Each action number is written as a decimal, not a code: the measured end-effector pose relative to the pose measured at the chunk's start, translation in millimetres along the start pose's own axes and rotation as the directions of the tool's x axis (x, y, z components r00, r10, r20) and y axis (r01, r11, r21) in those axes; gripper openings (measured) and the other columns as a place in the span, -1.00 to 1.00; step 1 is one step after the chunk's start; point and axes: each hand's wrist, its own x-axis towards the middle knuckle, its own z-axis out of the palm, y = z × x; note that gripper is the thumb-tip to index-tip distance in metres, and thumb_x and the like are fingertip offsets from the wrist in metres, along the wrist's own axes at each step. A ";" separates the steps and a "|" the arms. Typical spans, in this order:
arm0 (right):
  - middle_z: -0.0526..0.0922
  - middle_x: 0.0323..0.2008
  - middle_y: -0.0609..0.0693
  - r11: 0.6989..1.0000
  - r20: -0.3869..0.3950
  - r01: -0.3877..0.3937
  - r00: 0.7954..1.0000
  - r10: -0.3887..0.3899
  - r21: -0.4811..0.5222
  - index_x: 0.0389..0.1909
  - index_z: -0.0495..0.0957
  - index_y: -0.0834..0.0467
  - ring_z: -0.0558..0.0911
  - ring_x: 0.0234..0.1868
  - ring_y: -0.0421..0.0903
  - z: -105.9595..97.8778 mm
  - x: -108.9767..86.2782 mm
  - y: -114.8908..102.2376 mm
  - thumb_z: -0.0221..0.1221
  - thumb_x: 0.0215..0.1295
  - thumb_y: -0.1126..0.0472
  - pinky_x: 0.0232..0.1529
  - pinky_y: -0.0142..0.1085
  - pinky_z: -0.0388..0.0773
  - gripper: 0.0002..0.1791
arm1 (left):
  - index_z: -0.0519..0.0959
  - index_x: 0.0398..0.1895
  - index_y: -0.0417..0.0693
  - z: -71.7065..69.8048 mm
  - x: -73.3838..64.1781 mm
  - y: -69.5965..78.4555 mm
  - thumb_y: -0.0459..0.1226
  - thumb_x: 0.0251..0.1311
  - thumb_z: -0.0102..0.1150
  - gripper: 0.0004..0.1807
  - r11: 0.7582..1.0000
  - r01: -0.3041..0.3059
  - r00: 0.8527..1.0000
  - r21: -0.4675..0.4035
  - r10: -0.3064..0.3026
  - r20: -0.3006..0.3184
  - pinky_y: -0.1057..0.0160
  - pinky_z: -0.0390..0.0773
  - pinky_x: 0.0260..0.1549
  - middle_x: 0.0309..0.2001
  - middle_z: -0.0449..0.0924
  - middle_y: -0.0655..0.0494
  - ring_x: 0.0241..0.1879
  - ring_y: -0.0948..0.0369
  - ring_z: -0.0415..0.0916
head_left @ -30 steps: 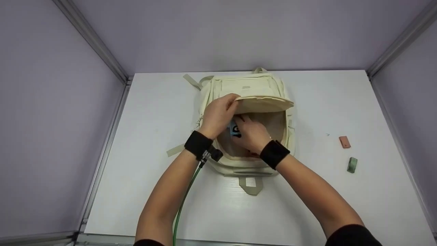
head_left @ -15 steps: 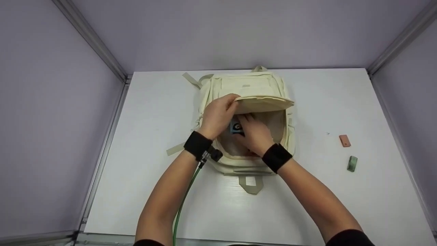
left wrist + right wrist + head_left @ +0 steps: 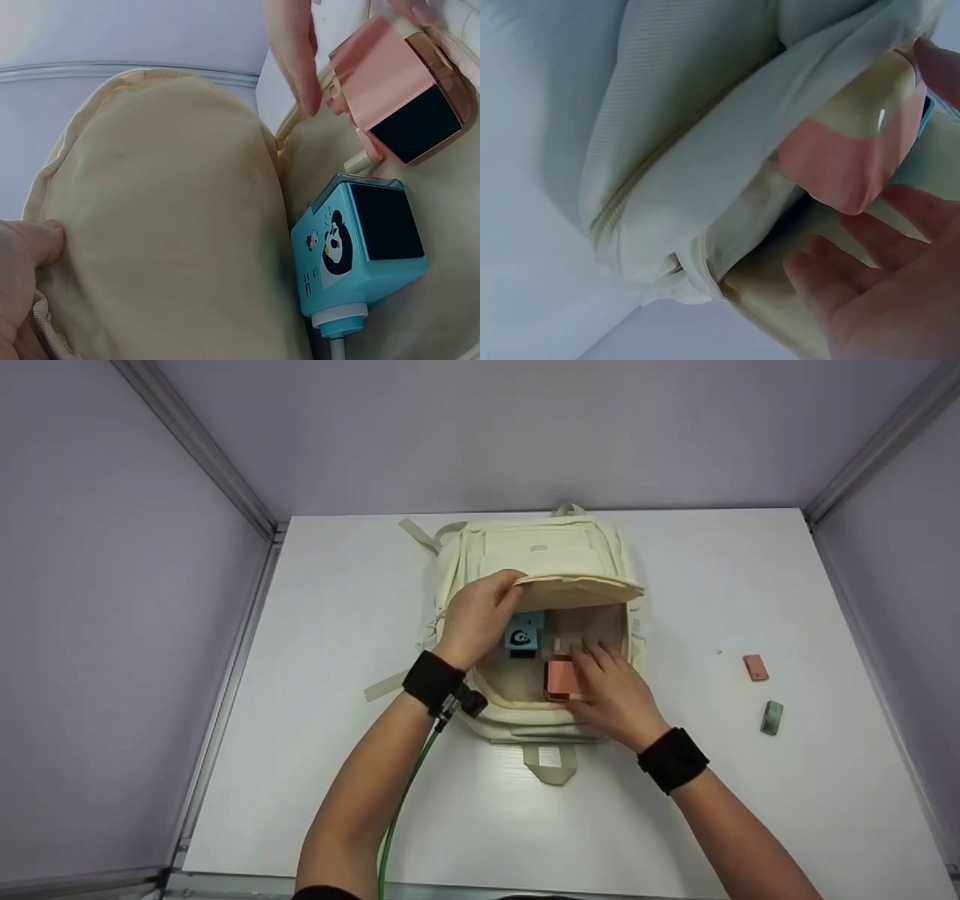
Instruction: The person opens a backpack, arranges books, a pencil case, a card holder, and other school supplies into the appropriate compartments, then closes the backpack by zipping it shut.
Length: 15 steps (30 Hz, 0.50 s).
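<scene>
A cream backpack (image 3: pixel 536 556) lies on the white table with its front compartment unzipped. My left hand (image 3: pixel 476 619) pinches the edge of the raised flap (image 3: pixel 165 217). Inside sits a blue crank pencil sharpener (image 3: pixel 352 240) with a penguin picture and dark front. Closer to the bag's near edge is a pink pencil sharpener (image 3: pixel 562 677) with a cream part and a dark front. My right hand (image 3: pixel 619 697) reaches around it, thumb at its near side. In the right wrist view the fingers (image 3: pixel 825 262) are spread and relaxed, apart from its pink body.
On the table to the right lie a small pink block (image 3: pixel 756 667) and a small green piece (image 3: pixel 772 718). A grey strap loop (image 3: pixel 551 769) extends from the bag's near side. Pale walls enclose the table. A green cable (image 3: pixel 401 810) runs along the left forearm.
My right hand has moved off the blue sharpener, back and rightward to the pink one, which is now mostly uncovered. The left hand keeps pinching the flap in place.
</scene>
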 end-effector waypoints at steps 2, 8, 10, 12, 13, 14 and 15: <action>0.26 0.50 0.28 0.999 0.022 -0.023 1.000 0.022 0.038 0.51 0.27 0.27 0.30 0.45 0.28 2.3 -0.7 2.1 0.45 0.22 0.02 0.31 0.15 0.37 -0.07 | 0.69 0.09 0.07 0.5 0.0 -0.8 -0.13 0.56 0.05 -0.74 1.000 0.004 1.000 0.003 -0.004 0.005 0.22 0.41 -0.37 -0.24 0.69 0.20 -0.43 0.25 0.44; 0.16 0.54 0.25 0.997 0.065 -0.014 0.998 0.009 0.079 0.54 0.22 0.26 0.33 0.43 0.27 7.5 2.1 4.0 0.43 0.23 0.09 0.22 0.14 0.47 -0.07 | 0.69 0.08 0.07 -0.5 0.0 -3.2 -0.15 0.55 0.06 -0.75 1.000 0.006 1.000 0.008 -0.006 -0.007 0.20 0.45 -0.33 -0.21 0.70 0.19 -0.39 0.24 0.47; 0.17 0.54 0.26 0.997 0.056 -0.006 0.998 0.001 0.078 0.54 0.23 0.26 0.34 0.43 0.27 8.6 2.1 4.4 0.44 0.21 0.14 0.22 0.13 0.47 -0.07 | 0.69 0.07 0.06 -0.8 0.1 -3.6 -0.16 0.55 0.07 -0.76 1.000 0.004 1.000 0.006 -0.004 -0.012 0.19 0.45 -0.33 -0.20 0.71 0.18 -0.39 0.24 0.47; 0.20 0.52 0.28 0.996 0.035 -0.004 0.999 0.001 0.085 0.52 0.25 0.26 0.35 0.42 0.26 7.2 0.5 5.2 0.42 0.20 0.18 0.24 0.12 0.46 -0.10 | 0.70 0.07 0.05 -0.5 0.3 -3.6 -0.17 0.54 0.08 -0.76 1.000 0.002 1.000 0.005 -0.002 -0.014 0.20 0.45 -0.34 -0.20 0.71 0.17 -0.39 0.23 0.47; 0.22 0.51 0.29 0.996 0.019 -0.004 1.000 0.003 0.087 0.51 0.26 0.27 0.37 0.40 0.26 4.9 -0.4 5.9 0.41 0.18 0.20 0.24 0.13 0.46 -0.11 | 0.69 0.08 0.05 -0.2 0.6 -3.4 -0.17 0.54 0.08 -0.76 1.000 0.002 1.000 0.005 -0.002 -0.011 0.20 0.45 -0.34 -0.19 0.72 0.17 -0.39 0.24 0.48; 0.24 0.50 0.30 0.996 0.001 -0.006 1.000 0.006 0.088 0.50 0.28 0.28 0.37 0.40 0.26 1.4 -0.6 6.9 0.42 0.17 0.21 0.24 0.13 0.46 -0.12 | 0.69 0.08 0.05 0.0 1.3 -3.2 -0.17 0.54 0.08 -0.76 1.000 0.002 1.000 0.005 -0.002 -0.009 0.21 0.46 -0.34 -0.17 0.72 0.17 -0.38 0.24 0.49; 0.26 0.48 0.32 0.996 -0.017 -0.009 1.000 0.011 0.087 0.48 0.29 0.30 0.37 0.40 0.26 -2.6 0.2 8.0 0.41 0.16 0.22 0.25 0.13 0.45 -0.13 | 0.69 0.08 0.05 0.0 1.8 -2.8 -0.17 0.54 0.08 -0.76 1.000 0.002 1.000 0.004 -0.002 -0.009 0.21 0.47 -0.33 -0.16 0.73 0.16 -0.37 0.25 0.50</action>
